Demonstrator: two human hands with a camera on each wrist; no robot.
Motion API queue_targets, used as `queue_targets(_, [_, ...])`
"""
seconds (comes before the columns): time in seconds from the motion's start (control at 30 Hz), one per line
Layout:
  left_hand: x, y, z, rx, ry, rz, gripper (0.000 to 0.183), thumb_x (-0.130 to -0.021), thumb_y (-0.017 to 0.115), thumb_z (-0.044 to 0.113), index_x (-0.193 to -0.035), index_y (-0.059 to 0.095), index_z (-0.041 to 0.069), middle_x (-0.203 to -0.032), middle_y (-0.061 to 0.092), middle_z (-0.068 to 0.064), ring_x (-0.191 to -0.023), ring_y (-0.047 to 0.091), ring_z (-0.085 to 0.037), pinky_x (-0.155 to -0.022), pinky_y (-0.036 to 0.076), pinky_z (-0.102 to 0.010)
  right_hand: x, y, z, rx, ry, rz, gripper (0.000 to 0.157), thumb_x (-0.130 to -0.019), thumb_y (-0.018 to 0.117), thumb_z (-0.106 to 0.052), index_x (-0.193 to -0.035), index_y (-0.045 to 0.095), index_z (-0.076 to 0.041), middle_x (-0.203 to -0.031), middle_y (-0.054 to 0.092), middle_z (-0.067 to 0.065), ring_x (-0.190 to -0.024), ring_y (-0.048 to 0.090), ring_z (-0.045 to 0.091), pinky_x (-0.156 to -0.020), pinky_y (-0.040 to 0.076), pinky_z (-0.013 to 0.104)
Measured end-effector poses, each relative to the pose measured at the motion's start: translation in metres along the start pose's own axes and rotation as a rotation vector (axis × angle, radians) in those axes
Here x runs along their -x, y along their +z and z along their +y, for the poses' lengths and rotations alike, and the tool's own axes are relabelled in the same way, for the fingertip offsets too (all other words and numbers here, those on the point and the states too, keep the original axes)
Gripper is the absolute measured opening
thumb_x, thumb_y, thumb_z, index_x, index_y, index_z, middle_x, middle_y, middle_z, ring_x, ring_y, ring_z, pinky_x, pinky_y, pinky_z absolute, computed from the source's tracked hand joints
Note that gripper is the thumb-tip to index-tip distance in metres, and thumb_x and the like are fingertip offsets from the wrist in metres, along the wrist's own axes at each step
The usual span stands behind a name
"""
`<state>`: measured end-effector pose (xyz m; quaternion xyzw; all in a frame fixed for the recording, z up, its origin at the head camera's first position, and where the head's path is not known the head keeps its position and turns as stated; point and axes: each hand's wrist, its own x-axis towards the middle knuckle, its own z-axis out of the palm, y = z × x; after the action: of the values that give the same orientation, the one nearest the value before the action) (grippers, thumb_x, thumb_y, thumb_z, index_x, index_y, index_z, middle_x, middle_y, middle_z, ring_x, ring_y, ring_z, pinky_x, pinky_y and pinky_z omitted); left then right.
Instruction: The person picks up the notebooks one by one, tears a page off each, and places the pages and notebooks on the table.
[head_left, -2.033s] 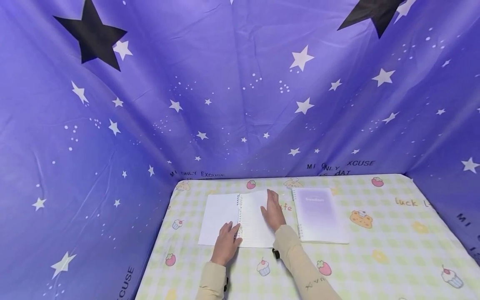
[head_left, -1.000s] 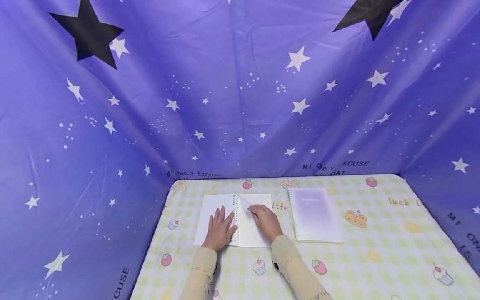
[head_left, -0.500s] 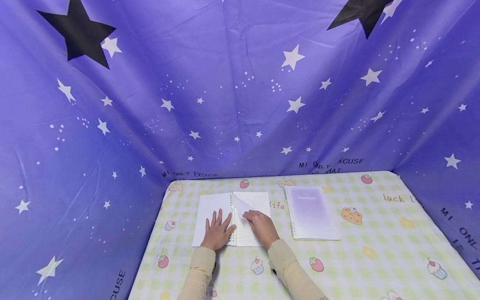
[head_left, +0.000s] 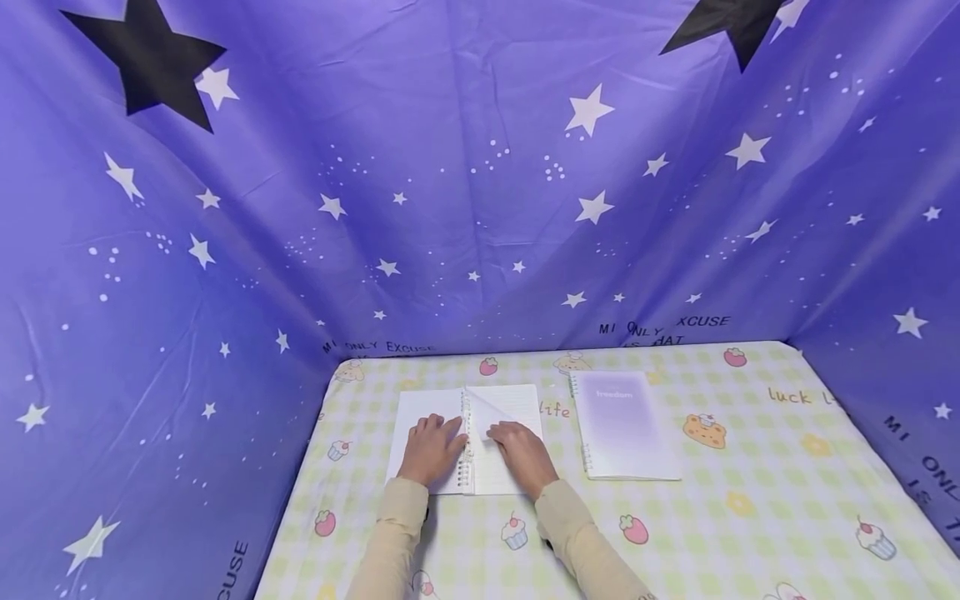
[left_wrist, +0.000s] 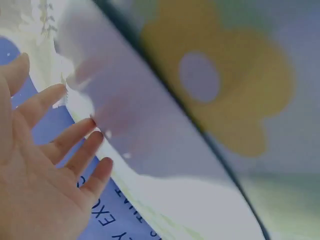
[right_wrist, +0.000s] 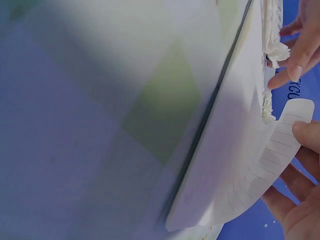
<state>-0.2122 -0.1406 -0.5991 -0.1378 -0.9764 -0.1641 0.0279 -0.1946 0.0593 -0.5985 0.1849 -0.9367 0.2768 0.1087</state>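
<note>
A spiral notebook (head_left: 495, 479) lies spread on the cloth, with a blank left side and a lined right side. My left hand (head_left: 430, 450) rests on the left side beside the coil, fingers extended and touching the paper in the left wrist view. Between thumb and fingers, my right hand (head_left: 522, 454) pinches a lined page (right_wrist: 270, 165), whose outer part curls up and over toward the coil. Crumpled torn scraps of paper (right_wrist: 277, 54) cling along the binding in the right wrist view.
To the right lies a second spiral notebook (head_left: 626, 425), closed, with a purple cover reading "freedom". A checked cloth (head_left: 592, 575) with printed fruit and cupcakes covers the table. Purple star-patterned curtains (head_left: 450, 208) hang around the back and sides.
My right hand went from the right page's outer edge inward, pinching and folding back a page. My left hand moved left off the coil onto the left side; its fingers have lately drawn closer together.
</note>
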Motion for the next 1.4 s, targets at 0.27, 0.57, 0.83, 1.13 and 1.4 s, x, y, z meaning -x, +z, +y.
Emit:
queue_targets(0.27, [0.0, 0.009, 0.0, 0.026, 0.01, -0.043, 0.05, -0.1, 0.055, 0.023, -0.147, 0.047, 0.007, -0.146, 0.041, -0.034, -0.138, 0.038, -0.049, -0.112, 0.032, -0.065, 0.005, 0.0, -0.002, -0.008, 0.005, -0.01, 0.019, -0.095, 0.063, -0.011, -0.108, 0.075, -0.009, -0.117, 0.072, 0.007, -0.115, 0.065, 0.026, -0.103, 0.05, 0.042])
queue_targets(0.57, [-0.004, 0.005, 0.011, -0.116, -0.015, -0.031, 0.049, -0.101, 0.053, 0.02, -0.149, 0.046, 0.016, -0.142, 0.046, -0.034, -0.132, 0.045, -0.048, -0.105, 0.041, -0.065, 0.007, -0.001, -0.005, 0.035, -0.016, -0.017, 0.019, -0.094, 0.063, -0.012, -0.11, 0.075, -0.012, -0.12, 0.072, 0.003, -0.117, 0.064, 0.023, -0.106, 0.048, 0.039])
queue_targets(0.83, [-0.009, 0.0, 0.014, -0.113, -0.033, -0.042, 0.048, -0.1, 0.055, 0.021, -0.147, 0.048, 0.017, -0.143, 0.047, -0.031, -0.132, 0.046, -0.047, -0.105, 0.042, -0.065, 0.008, -0.001, -0.009, 0.066, 0.004, 0.005, 0.022, -0.093, 0.064, -0.009, -0.112, 0.075, -0.012, -0.122, 0.071, 0.003, -0.117, 0.064, 0.022, -0.103, 0.051, 0.039])
queue_targets(1.13, [-0.013, 0.004, 0.01, -0.147, -0.048, -0.059, 0.048, -0.101, 0.053, 0.024, -0.147, 0.048, 0.018, -0.145, 0.046, -0.028, -0.133, 0.046, -0.045, -0.105, 0.042, -0.063, 0.011, -0.002, -0.011, 0.045, -0.007, 0.026, 0.022, -0.094, 0.063, -0.009, -0.113, 0.075, -0.012, -0.12, 0.072, 0.004, -0.116, 0.066, 0.022, -0.099, 0.053, 0.04])
queue_targets(1.4, [-0.012, 0.002, 0.011, -0.178, -0.025, -0.031, 0.046, -0.1, 0.055, 0.024, -0.145, 0.05, 0.017, -0.142, 0.049, -0.028, -0.13, 0.049, -0.044, -0.103, 0.045, -0.062, 0.012, -0.005, -0.011, 0.012, -0.007, 0.033, 0.023, -0.095, 0.062, -0.008, -0.114, 0.074, -0.012, -0.121, 0.071, 0.003, -0.116, 0.065, 0.02, -0.101, 0.052, 0.038])
